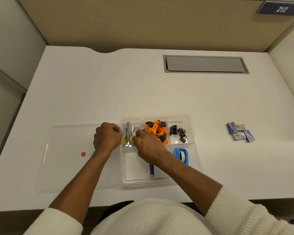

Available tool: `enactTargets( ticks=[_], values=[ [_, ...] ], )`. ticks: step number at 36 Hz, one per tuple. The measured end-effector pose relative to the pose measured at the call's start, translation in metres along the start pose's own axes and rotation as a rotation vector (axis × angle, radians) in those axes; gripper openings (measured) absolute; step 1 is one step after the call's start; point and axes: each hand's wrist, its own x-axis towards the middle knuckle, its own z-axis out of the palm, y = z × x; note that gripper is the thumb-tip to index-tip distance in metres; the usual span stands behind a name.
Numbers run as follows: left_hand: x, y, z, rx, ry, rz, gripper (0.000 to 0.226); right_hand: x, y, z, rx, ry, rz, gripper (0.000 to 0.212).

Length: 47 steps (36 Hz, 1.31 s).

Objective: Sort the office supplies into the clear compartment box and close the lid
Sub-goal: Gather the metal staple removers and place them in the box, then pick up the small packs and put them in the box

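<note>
Box: the clear plastic compartment box [193,133] sits open at the near middle of the white desk [92,92].
Lid: the clear flat lid [61,167] lies just left of it.
Left hand [107,137]: curled against the box's left wall; whether it grips anything cannot be told.
Right hand [149,148]: fingers reach into the far-left compartment by the grey stapler [129,131]; grip unclear.
Outside: small purple staple packs [240,132] lie well to the right.

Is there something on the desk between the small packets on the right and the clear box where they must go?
Nothing visible. The small packets lie on bare desk, apart from the clear box, whose lid lies off on its far side. Both hands are busy in its back left compartment.
</note>
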Motion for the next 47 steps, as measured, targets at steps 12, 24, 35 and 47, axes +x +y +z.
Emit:
enactTargets(
  ticks=[12,24,35,47],
  values=[
    [-0.003,0.001,0.005,0.027,0.023,0.021,0.011,-0.005,0.012,0.005,-0.048,-0.008,-0.150,0.039],
    [-0.040,0.082,0.037,0.316,0.228,0.409,0.026,-0.095,0.095,-0.031,0.193,0.430,0.262,0.041],
    [-0.076,0.179,0.163,0.335,-0.193,0.975,0.023,-0.199,0.268,-0.043,0.141,0.408,0.896,0.078],
    [-0.093,0.248,0.280,0.755,-0.354,1.373,0.061,-0.219,0.348,-0.045,0.113,0.035,0.891,0.110]
  ],
)
